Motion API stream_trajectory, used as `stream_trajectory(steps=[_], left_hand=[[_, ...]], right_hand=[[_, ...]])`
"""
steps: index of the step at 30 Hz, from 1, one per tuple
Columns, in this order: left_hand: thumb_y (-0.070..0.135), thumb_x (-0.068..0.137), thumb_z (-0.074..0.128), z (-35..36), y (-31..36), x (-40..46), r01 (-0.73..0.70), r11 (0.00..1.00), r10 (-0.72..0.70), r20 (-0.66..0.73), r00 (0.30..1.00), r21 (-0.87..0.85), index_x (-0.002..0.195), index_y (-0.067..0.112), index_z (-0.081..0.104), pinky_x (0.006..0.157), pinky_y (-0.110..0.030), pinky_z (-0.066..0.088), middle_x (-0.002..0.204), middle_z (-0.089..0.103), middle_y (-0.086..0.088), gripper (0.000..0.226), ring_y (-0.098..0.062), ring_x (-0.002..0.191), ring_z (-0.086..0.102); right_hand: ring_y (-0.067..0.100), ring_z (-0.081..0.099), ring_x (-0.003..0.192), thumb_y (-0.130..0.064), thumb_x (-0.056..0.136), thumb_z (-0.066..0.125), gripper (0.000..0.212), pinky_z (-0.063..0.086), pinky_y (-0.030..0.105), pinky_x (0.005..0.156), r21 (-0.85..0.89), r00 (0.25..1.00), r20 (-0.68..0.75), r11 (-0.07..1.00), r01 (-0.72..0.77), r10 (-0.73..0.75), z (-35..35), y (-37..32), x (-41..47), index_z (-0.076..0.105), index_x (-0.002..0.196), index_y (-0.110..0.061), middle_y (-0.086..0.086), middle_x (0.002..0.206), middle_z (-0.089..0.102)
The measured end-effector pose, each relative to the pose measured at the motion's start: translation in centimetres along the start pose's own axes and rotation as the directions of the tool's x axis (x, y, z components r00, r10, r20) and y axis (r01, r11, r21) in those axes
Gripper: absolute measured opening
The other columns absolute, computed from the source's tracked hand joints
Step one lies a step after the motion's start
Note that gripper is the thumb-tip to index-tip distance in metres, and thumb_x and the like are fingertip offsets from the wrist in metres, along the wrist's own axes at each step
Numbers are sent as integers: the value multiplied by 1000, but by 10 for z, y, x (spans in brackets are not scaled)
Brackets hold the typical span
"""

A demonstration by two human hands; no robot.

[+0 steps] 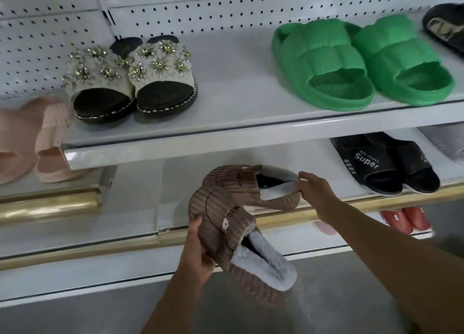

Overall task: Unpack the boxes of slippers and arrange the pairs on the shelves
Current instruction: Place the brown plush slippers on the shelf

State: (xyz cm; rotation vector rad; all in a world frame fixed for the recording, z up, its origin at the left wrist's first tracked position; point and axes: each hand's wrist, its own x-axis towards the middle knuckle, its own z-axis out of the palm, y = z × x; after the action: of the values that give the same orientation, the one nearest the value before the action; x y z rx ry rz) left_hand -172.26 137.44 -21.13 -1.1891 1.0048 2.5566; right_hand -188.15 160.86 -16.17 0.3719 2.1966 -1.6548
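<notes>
Head view: brown slippers held below the green pair
Left hand grips one brown slipper; right hand pinches the other brown slipper

A white pegboard panel dotted with small dark holes stood at the far side, split left of centre by a slotted upright. Lower down, a shiny gold trim strip ran along the left. Grey floor lay nearest, at the bottom.
</notes>
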Motion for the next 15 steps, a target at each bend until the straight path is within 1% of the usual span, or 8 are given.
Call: stream_trajectory(steps=[3, 4, 5, 6, 8, 9, 12, 15], left_hand=[[53, 80, 55, 9, -3, 0, -13, 998, 16, 49, 999, -57, 133, 9, 60, 108, -55, 40, 128, 65, -17, 69, -36, 122, 59], [52, 84, 52, 13, -4, -2, -16, 997, 21, 67, 998, -75, 133, 8, 60, 107, -54, 41, 129, 65, -17, 66, -36, 122, 58], [51, 88, 49, 18, -4, -3, -25, 995, 32, 71, 997, -94, 133, 8, 59, 104, -52, 43, 128, 65, -18, 63, -36, 121, 59], [49, 91, 46, 23, -4, -5, -32, 993, 40, 66, 997, -111, 131, 8, 60, 100, -49, 46, 126, 66, -17, 59, -35, 119, 60], [48, 94, 45, 34, -4, -7, -41, 990, 50, 62, 997, -137, 126, 10, 62, 90, -45, 49, 121, 69, -15, 53, -33, 112, 63], [47, 94, 45, 39, -4, -8, -44, 987, 54, 64, 996, -154, 123, 10, 63, 86, -43, 49, 119, 71, -15, 50, -32, 108, 64], [43, 96, 46, 53, -8, -9, -76, 973, 92, 65, 994, -217, 120, 11, 64, 82, -42, 50, 118, 71, -14, 44, -32, 106, 65], [41, 97, 46, 58, -13, -7, -131, 955, 151, 56, 987, -267, 122, 12, 63, 89, -44, 50, 120, 70, -13, 42, -32, 112, 63]], right_hand=[[19, 54, 70, -5, 88, 56, 12, 41, 25, 61, -31, 987, -87, 990, 134, -136, 5, 9, -26, 66, 94, -11, 10, 85, 63], [20, 55, 72, -8, 89, 57, 9, 42, 26, 60, -17, 989, -69, 992, 126, -127, 6, 12, -34, 65, 90, -13, 10, 83, 64], [21, 57, 73, -14, 91, 59, 6, 42, 26, 61, -9, 998, 5, 998, 69, -69, 7, 17, -42, 65, 89, -14, 10, 82, 66], [21, 60, 76, -25, 92, 60, 13, 44, 28, 66, -31, 993, 114, 999, -26, 30, 8, 22, -49, 66, 91, -14, 10, 85, 68], [24, 65, 88, -49, 89, 59, 38, 51, 38, 82, -119, 918, 311, 969, -217, 244, 4, 34, -56, 68, 103, -15, 9, 96, 71], [26, 66, 96, -56, 86, 59, 49, 51, 42, 91, -90, 876, 386, 956, -278, 291, 1, 41, -57, 68, 109, -13, 9, 103, 71], [33, 62, 113, -62, 78, 56, 72, 45, 47, 102, 229, 782, 533, 834, -502, 324, -12, 55, -53, 63, 121, -5, 16, 119, 67], [37, 53, 125, -69, 76, 58, 84, 35, 53, 110, 351, 739, 617, 747, -565, 269, -21, 63, -51, 55, 133, -7, 20, 133, 58]])
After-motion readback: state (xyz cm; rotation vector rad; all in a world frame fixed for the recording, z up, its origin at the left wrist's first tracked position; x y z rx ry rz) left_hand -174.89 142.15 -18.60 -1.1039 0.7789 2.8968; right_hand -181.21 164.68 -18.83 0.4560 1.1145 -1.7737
